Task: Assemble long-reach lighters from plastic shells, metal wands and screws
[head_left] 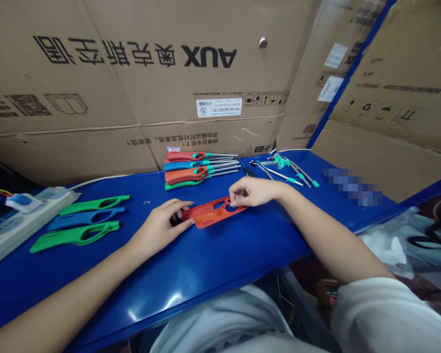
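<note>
In the head view, an orange-red lighter casing (215,216) is held low over the blue table, its two halves seeming to lie alongside each other. My left hand (169,218) grips its left end between thumb and fingers. At the right end, beside the trigger opening, the fingers of my right hand (250,191) are pinched together on the casing; whether a small part is between them is hidden. Behind it lies a stack of assembled lighters (186,174) in red, blue, orange and green. Metal lighter tubes (279,173) with mint-green pieces lie to the right.
Two green casings (73,238) and a blue casing (84,219) lie at left, near a white power strip (59,197). Tiny screws (147,202) sit on the table (132,294). Cardboard walls (132,98) stand behind and right. A plastic bag (387,245) is beyond the right edge.
</note>
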Available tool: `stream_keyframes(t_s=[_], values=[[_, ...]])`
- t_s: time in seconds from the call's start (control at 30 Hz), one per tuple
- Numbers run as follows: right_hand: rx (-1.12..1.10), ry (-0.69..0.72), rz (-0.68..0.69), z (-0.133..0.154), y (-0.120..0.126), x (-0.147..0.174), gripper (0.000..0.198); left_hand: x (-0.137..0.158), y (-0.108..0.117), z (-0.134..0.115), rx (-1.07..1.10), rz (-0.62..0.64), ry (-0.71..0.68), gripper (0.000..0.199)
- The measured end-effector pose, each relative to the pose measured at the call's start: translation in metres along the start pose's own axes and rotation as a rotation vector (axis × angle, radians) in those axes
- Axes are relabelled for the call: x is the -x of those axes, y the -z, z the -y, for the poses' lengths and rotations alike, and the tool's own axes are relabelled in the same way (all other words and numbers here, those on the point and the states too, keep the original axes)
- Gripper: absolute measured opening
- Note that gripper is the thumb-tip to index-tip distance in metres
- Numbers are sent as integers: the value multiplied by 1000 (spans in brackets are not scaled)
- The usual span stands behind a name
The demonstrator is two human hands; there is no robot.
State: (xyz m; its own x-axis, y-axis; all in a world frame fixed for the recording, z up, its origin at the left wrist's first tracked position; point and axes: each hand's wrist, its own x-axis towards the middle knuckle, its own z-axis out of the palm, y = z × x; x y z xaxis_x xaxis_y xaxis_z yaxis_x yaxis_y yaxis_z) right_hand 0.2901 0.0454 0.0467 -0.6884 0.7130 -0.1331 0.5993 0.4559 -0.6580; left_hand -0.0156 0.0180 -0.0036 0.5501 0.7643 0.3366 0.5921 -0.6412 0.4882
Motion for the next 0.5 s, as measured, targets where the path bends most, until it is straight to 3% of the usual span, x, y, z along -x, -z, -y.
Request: stream_keyframes(t_s=[0.1, 0.33, 0.5], values=[[-5, -16, 104, 2, -9, -4, 19, -1, -1, 2, -3, -13, -10, 46], [62, -15, 129, 0, -14, -6, 32, 4, 5, -15, -129, -49, -56, 42], [136, 12, 73, 3, -8, -3, 36, 13, 3, -38, -160, 82, -170, 38]])
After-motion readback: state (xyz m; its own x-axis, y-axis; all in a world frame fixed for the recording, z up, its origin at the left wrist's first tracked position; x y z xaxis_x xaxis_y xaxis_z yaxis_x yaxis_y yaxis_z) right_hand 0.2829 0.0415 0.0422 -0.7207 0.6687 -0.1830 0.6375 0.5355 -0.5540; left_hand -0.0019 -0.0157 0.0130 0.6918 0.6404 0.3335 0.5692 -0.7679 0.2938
